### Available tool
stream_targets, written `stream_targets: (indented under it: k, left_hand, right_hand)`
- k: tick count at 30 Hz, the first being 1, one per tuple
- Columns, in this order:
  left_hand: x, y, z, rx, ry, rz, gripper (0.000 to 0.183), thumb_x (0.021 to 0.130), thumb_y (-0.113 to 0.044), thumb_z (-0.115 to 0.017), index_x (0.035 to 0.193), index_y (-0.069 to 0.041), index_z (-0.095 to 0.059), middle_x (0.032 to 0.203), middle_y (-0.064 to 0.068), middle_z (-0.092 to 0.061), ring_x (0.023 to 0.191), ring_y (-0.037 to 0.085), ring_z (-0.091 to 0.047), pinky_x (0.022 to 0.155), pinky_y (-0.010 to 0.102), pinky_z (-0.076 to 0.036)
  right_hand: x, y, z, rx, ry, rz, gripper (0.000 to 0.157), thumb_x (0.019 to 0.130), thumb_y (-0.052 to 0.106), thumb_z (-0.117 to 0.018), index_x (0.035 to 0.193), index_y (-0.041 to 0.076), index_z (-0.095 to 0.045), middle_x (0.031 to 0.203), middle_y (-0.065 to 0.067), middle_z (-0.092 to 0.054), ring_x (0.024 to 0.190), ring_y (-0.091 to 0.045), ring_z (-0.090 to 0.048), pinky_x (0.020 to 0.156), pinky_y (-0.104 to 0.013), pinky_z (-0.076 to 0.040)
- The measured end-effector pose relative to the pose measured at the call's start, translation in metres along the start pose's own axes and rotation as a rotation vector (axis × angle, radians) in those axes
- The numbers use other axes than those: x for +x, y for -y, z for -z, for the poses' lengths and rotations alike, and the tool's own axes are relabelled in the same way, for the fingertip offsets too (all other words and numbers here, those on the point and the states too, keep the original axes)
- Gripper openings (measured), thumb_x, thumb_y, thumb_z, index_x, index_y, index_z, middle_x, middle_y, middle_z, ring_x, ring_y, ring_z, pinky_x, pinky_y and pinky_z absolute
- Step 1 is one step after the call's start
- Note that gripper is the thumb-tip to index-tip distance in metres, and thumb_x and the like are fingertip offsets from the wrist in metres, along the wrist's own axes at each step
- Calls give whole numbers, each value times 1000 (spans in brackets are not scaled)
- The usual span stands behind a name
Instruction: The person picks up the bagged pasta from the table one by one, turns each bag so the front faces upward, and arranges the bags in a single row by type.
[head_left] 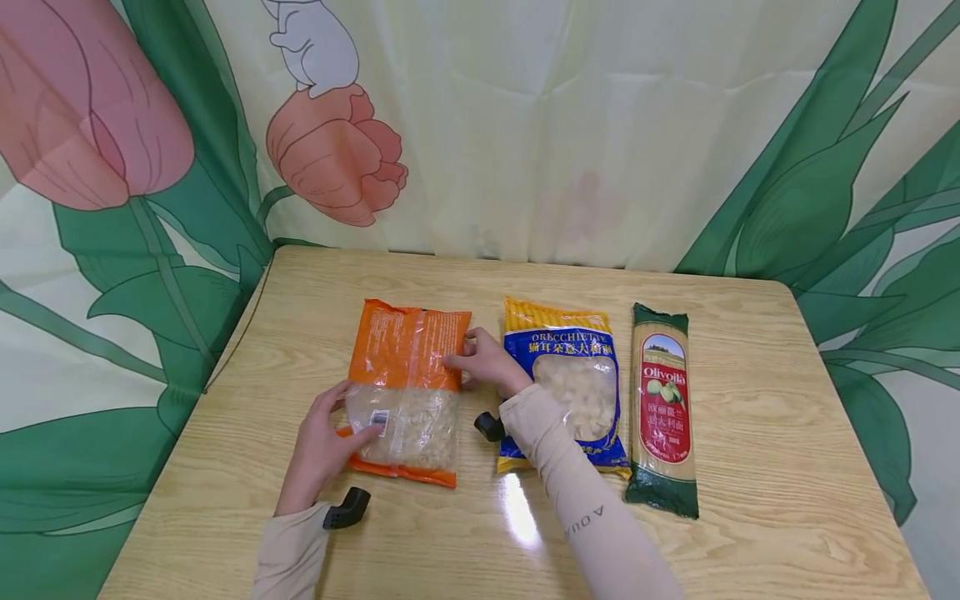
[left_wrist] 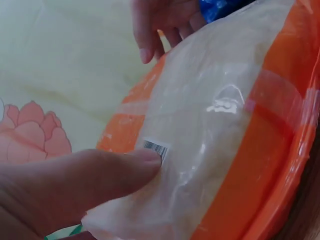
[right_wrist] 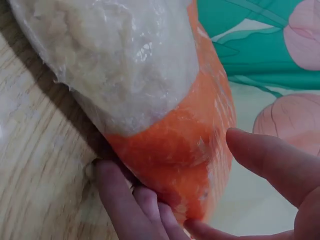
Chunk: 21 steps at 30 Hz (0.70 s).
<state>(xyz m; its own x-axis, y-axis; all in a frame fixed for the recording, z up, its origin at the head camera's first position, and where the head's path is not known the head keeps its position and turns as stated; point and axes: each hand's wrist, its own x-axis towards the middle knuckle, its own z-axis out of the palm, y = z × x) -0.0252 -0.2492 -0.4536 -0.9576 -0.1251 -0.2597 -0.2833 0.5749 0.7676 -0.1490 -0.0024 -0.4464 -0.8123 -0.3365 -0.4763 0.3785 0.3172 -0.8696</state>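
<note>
An orange-and-clear plastic bag (head_left: pixel 408 392) of pale, small food pieces lies on the table, its printed back with a barcode facing up. My left hand (head_left: pixel 322 446) grips its left edge. In the left wrist view the left thumb (left_wrist: pixel 115 170) presses on the film at the barcode (left_wrist: pixel 155 147), and the other fingers are mostly hidden under the bag. At the upper right edge is my right hand (head_left: pixel 487 360), thumb over the orange part. From the right wrist, its fingers (right_wrist: pixel 120 200) lie along the bag's side, spread wide from the thumb.
Right of that bag lies a blue-and-yellow bag of orecchiette pasta (head_left: pixel 573 392), partly under the right forearm. Farther right is a long green-ended pack of spaghetti (head_left: pixel 663 408). The wooden table (head_left: pixel 780 433) ends at a curtain (head_left: pixel 562 167) printed with flowers.
</note>
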Motion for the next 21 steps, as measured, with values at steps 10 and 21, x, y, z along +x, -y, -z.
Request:
stream_targets:
  k: [10, 21]
  left_hand:
    - [2, 5, 1, -13, -10, -4, 79, 84, -12, -79, 151, -4, -38, 150, 20, -42, 131, 40, -47, 101, 54, -48]
    - [3, 7, 2, -109, 14, 14, 75, 86, -8, -77, 150, -7, -39, 150, 19, -41, 131, 38, -47, 94, 47, -54]
  right_hand:
    - [6, -1, -8, 93, 1, -18, 57, 94, 12, -67, 140, -1, -36, 123, -23, -55, 99, -32, -68, 73, -43, -61]
    - [7, 1, 0, 265, 101, 8, 50, 95, 3, -64, 136, 6, -38, 115, -21, -65, 86, -26, -71, 76, -46, -61]
